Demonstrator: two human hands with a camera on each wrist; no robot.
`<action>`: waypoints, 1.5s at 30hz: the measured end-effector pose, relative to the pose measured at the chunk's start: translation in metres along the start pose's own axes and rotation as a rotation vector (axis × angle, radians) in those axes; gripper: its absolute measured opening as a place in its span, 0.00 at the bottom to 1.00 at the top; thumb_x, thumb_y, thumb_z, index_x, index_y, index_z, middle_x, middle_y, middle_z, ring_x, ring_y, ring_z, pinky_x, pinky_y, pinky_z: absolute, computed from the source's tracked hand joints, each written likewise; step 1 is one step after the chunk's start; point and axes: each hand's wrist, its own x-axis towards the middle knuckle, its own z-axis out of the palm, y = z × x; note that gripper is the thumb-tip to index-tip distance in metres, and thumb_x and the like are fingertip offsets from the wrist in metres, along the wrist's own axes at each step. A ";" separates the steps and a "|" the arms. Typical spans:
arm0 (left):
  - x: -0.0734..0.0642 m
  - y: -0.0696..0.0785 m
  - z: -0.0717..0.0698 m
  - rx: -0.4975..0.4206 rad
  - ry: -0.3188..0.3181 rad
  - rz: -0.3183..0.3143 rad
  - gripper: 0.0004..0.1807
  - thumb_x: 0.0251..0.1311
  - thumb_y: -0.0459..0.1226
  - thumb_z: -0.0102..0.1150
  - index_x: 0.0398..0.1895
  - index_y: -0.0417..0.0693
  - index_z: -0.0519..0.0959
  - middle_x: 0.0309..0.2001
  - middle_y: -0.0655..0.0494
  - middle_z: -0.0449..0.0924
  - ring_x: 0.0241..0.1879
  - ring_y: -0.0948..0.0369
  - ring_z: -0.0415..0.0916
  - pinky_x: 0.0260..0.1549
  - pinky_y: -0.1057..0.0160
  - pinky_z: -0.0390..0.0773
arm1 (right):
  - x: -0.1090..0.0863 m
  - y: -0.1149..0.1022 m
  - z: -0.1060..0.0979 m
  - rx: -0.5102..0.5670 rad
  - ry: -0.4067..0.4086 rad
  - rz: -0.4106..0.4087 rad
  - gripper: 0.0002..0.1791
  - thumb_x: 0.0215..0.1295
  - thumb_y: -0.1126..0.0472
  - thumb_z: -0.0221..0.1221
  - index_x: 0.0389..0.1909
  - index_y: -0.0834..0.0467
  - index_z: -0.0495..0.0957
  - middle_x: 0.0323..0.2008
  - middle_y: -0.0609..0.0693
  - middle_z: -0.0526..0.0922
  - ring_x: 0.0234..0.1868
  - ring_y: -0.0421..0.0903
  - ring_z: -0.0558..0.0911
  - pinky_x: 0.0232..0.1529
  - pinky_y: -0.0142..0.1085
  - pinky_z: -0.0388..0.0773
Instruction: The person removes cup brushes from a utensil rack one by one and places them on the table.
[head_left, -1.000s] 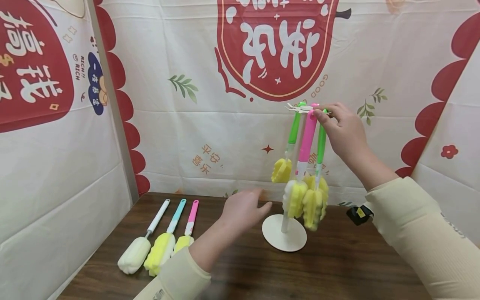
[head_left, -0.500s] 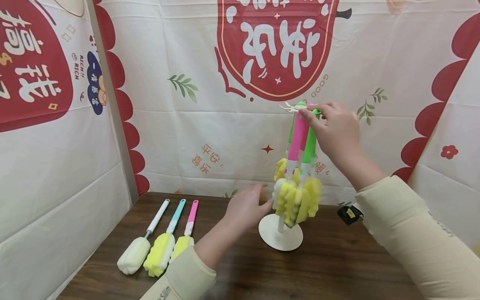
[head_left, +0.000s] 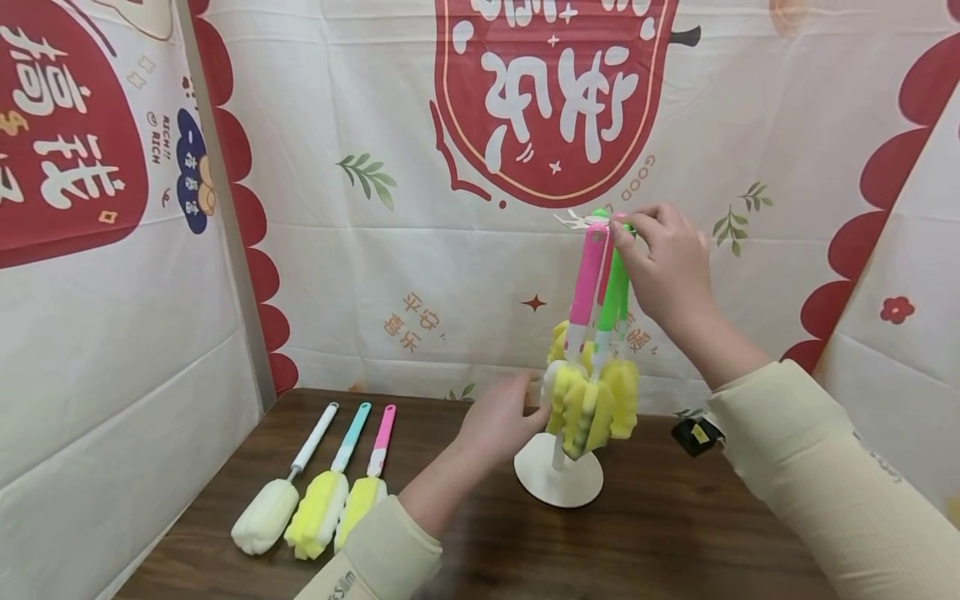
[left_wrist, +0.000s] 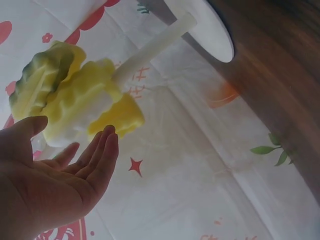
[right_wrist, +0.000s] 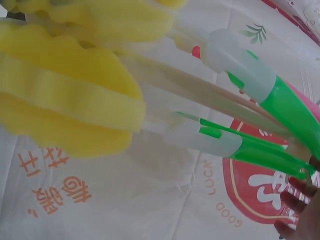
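A white hanging rack (head_left: 558, 492) with a round base and hooked top stands on the table. Several sponge bottle brushes hang from it by pink handles (head_left: 587, 279) and green handles (head_left: 614, 296), yellow-and-white sponge heads (head_left: 577, 412) downward. At the top, my right hand (head_left: 670, 262) pinches the rack's rim beside a green handle; the exact contact is partly hidden. Low on the left, my left hand (head_left: 498, 421) is held palm toward the sponge heads, fingers loosely extended. In the left wrist view that hand (left_wrist: 65, 185) holds nothing; whether it touches a sponge is unclear.
On the left of the brown table (head_left: 675, 533) lie a white brush (head_left: 266, 512), a blue-handled brush (head_left: 318, 512) and a pink-handled brush (head_left: 362, 504), side by side. Printed cloth (head_left: 360, 275) hangs behind and at both sides.
The rack has shifted slightly left and its top has turned, bringing a pink and a green handle round to the front. My right hand moved left with it; my left hand moved slightly right.
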 end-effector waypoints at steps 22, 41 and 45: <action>0.005 -0.004 0.036 -0.168 0.027 0.043 0.41 0.59 0.40 0.64 0.73 0.47 0.55 0.60 0.48 0.70 0.58 0.57 0.70 0.54 0.55 0.73 | 0.000 0.023 0.005 0.315 -0.155 -0.044 0.24 0.76 0.50 0.41 0.67 0.50 0.71 0.70 0.41 0.63 0.71 0.40 0.57 0.59 0.50 0.69; 0.002 0.000 0.035 -0.199 0.126 0.081 0.30 0.62 0.33 0.59 0.67 0.47 0.62 0.52 0.53 0.73 0.45 0.61 0.74 0.42 0.63 0.76 | 0.006 0.026 0.013 0.366 -0.089 -0.071 0.22 0.75 0.49 0.46 0.62 0.52 0.76 0.64 0.43 0.70 0.63 0.43 0.66 0.43 0.23 0.72; 0.002 0.000 0.034 -0.200 0.119 0.090 0.27 0.62 0.32 0.57 0.64 0.47 0.63 0.51 0.55 0.73 0.43 0.62 0.74 0.42 0.64 0.76 | 0.006 0.027 0.013 0.405 -0.099 -0.057 0.22 0.74 0.50 0.48 0.62 0.53 0.76 0.65 0.44 0.69 0.62 0.45 0.69 0.43 0.23 0.74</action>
